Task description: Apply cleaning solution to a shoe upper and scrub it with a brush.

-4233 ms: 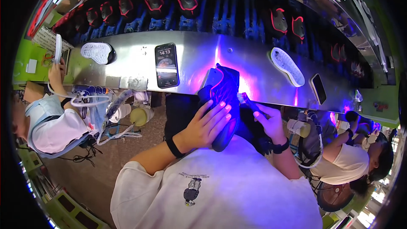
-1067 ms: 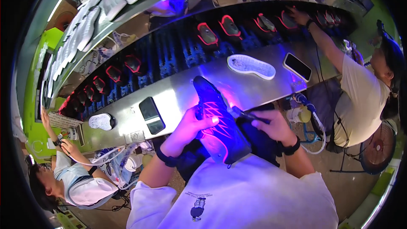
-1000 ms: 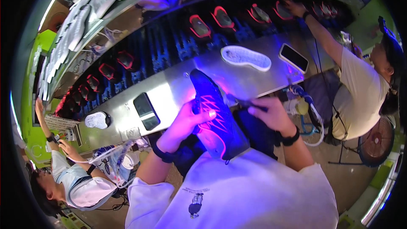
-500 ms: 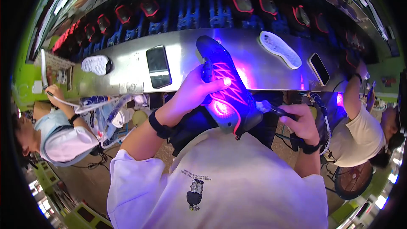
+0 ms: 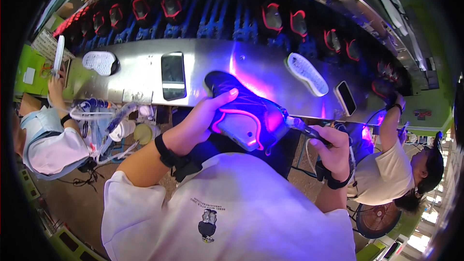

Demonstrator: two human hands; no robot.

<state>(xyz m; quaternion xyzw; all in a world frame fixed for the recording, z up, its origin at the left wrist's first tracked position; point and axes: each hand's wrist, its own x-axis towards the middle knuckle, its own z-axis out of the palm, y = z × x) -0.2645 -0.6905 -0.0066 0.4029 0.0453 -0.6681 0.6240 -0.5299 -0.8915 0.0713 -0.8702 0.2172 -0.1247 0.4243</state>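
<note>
A dark shoe upper [image 5: 241,97] lies tilted over the near edge of the bench, toe to the far left, with a glowing pink line around a paler, violet-lit lower part. My left hand [image 5: 205,116] is closed around its middle, thumb on top; the other fingers are mostly hidden beneath. In my right hand [image 5: 333,147] is a dark-handled brush [image 5: 305,128]. Its pale head is at the heel end of the shoe upper; I cannot tell whether it touches. Violet light falls on the shoe upper and the metal behind it.
On the metal bench [image 5: 140,75] lie a white sole [image 5: 308,74], a second sole [image 5: 99,63], a phone [image 5: 173,76] and another phone [image 5: 345,98]. Behind runs a dark blue rack [image 5: 208,21] with several pink-edged shoe uppers. Co-workers [image 5: 53,140] [image 5: 386,164] sit on both sides.
My left hand has rolled the shoe upper, so its laced top faces away and its pink-lined side shows more. The brush has stayed near the heel. The whole view has shifted somewhat.
</note>
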